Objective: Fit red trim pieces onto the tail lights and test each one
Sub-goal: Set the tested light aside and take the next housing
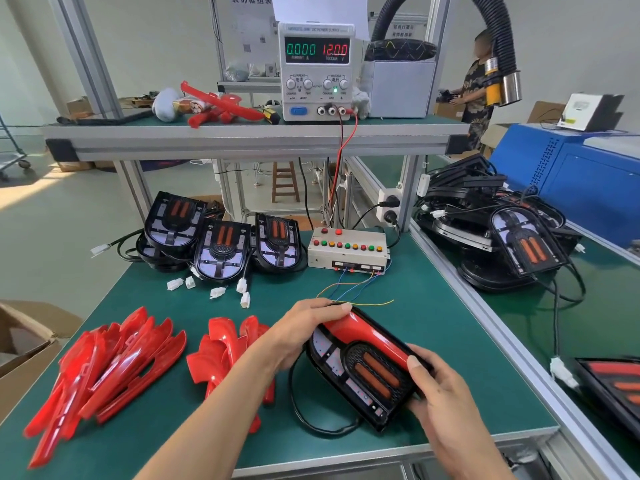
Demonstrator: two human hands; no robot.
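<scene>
A black tail light (360,375) with orange lenses lies tilted near the front of the green table (433,327). A red trim piece (367,336) sits along its upper right edge. My left hand (304,327) grips the light's far end, thumb on the trim. My right hand (436,382) holds the near right side, thumb pressing the trim's lower end. Two heaps of loose red trim pieces lie to the left, one large (104,368), one smaller (228,351). Three bare tail lights (221,244) stand at the back left.
A test box (348,251) with coloured buttons sits behind the hands, thin wires trailing forward. A power supply (317,71) reading 12.00 V stands on the upper shelf. More tail lights (502,237) are piled on the right bench. A cardboard box (24,344) sits far left.
</scene>
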